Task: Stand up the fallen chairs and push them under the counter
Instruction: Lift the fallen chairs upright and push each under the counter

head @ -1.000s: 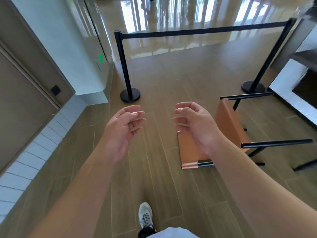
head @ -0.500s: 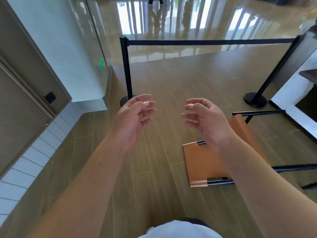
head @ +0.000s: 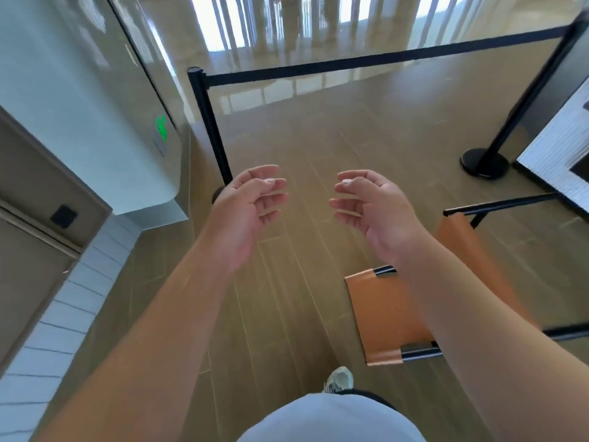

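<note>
Tan leather chair (head: 387,314) lies tipped on the wooden floor (head: 287,314), partly behind the right forearm. Left hand (head: 245,208) and right hand (head: 373,208) hover above, fingers loosely curled, holding nothing.

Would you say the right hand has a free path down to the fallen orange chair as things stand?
Probably yes. The right hand is empty, fingers loosely curled, held above the fallen orange chair, which lies on its side on the floor. Nothing shows between them, though the forearm hides part of the chair.
</note>
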Available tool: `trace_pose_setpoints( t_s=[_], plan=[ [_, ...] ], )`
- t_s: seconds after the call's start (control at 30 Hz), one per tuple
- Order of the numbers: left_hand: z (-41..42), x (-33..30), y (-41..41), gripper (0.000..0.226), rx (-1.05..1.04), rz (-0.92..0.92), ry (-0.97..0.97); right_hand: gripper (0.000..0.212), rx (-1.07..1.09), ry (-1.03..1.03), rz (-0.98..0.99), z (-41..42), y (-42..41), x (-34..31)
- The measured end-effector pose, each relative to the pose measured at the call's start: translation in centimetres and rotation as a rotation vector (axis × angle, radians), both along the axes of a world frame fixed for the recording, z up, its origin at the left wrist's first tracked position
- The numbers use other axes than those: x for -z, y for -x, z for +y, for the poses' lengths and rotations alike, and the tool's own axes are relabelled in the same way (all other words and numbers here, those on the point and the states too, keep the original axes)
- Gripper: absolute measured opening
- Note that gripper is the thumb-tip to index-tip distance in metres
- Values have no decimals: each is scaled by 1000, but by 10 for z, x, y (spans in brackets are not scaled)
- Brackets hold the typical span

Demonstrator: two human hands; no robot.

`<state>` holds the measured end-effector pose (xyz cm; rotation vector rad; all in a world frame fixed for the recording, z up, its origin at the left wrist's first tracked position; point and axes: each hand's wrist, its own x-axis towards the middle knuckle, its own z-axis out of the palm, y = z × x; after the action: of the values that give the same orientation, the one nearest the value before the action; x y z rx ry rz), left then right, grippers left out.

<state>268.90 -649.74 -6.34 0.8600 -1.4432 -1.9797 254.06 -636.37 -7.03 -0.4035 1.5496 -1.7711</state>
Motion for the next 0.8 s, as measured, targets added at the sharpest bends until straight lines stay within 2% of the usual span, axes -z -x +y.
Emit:
trace_pose_setpoints(
  t_s=[0.17,0.4,0.8],
  plan=[
    [-20,-6,77,28,67,19,-18,11,58,7,31,-18,63,-14],
    [-16,-10,181,25,255,-23,10,11,239,-19,34,15,135,-13],
    [-1,14,342,26,768,-29,-10,17,677,-88,20,59,207,8]
  ],
)
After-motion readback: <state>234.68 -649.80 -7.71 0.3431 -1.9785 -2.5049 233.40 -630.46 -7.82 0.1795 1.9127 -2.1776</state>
